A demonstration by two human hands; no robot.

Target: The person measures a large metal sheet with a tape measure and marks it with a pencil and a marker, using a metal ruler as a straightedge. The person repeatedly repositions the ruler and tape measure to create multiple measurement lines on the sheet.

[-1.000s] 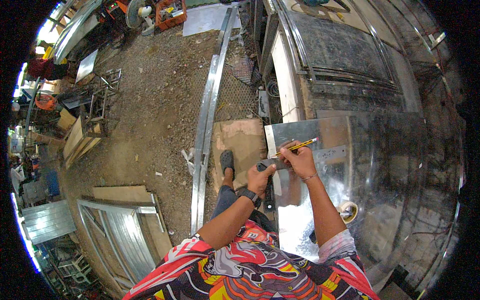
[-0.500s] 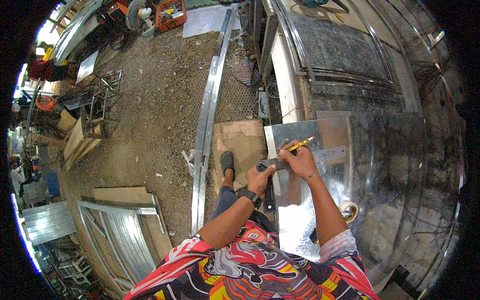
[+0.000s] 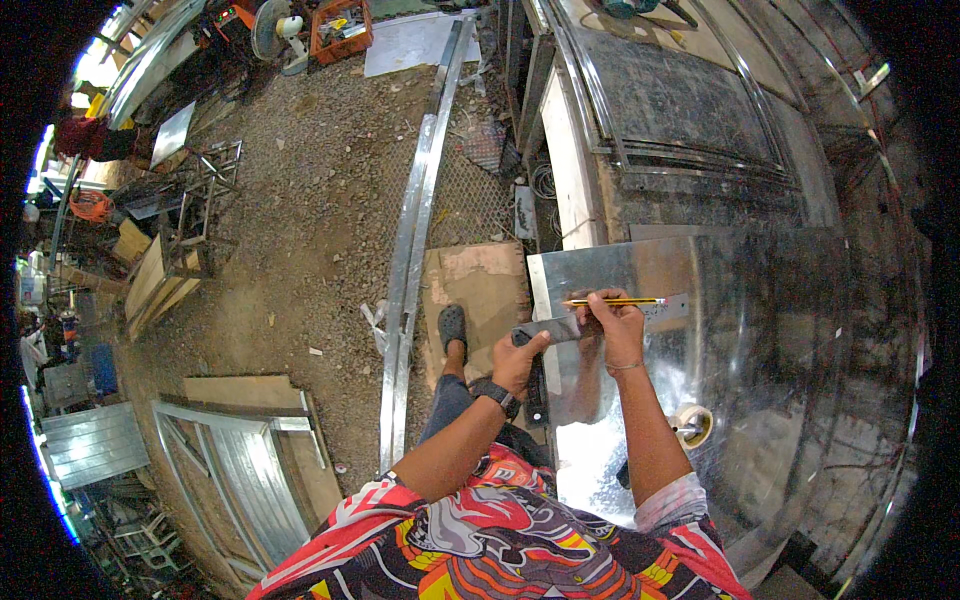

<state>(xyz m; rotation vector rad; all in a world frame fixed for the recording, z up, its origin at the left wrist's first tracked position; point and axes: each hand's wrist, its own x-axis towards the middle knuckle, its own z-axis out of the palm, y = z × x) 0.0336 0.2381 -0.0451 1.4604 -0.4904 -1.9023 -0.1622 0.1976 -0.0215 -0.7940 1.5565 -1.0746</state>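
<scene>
A metal square lies across the left edge of a shiny sheet of metal (image 3: 740,350). Its grey blade (image 3: 556,329) runs to the right under my right hand, and a black bar (image 3: 537,400) lies along the sheet's edge. My left hand (image 3: 515,362) is closed on the left end of the square, thumb on top. Just above the blade, my right hand (image 3: 618,328) pinches a yellow and black pencil (image 3: 640,301). The pencil is nearly level, its tip toward the left; whether the tip touches the sheet I cannot tell.
A roll of tape (image 3: 695,427) rests on the sheet beside my right forearm. Long metal bars (image 3: 415,230) lie on the gravel to the left. A framed panel (image 3: 240,470) lies at lower left, and framed dark panels (image 3: 690,100) fill the far right.
My right hand has shifted slightly right and down. The pencil has swung from a slant to nearly level. My left hand stays on the square.
</scene>
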